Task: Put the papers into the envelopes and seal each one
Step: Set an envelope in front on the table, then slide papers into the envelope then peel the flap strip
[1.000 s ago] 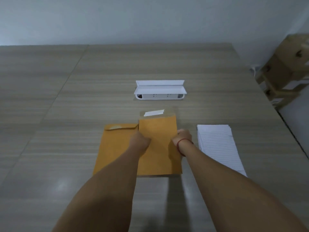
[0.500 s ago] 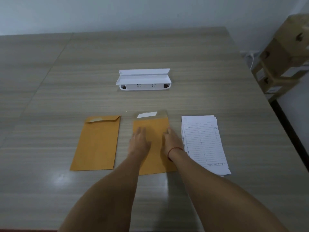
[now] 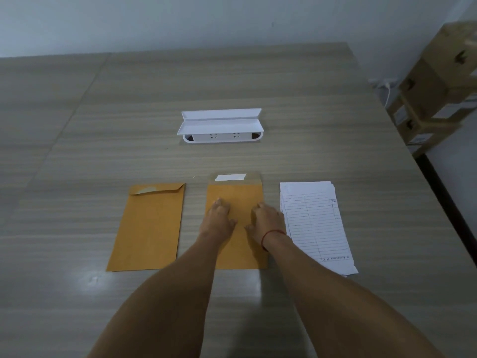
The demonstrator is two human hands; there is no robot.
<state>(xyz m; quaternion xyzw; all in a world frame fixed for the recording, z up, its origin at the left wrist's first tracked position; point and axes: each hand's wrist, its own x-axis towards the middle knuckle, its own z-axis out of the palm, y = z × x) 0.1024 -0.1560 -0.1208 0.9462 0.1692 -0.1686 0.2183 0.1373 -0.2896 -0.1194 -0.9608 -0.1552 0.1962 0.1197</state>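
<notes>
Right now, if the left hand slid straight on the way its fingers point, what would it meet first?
The left hand lies flat on the middle envelope; straight ahead it would likely reach that envelope's open flap first, then bare table.

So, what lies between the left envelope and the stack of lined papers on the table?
In the head view, the second envelope, flap open, lies between them, with both the left hand and right hand resting flat on it.

Two orange-brown envelopes [image 3: 148, 228] [image 3: 236, 202], white lined papers [image 3: 315, 223], a white holder [image 3: 220, 125], grey wood-grain table [image 3: 103, 125]
</notes>
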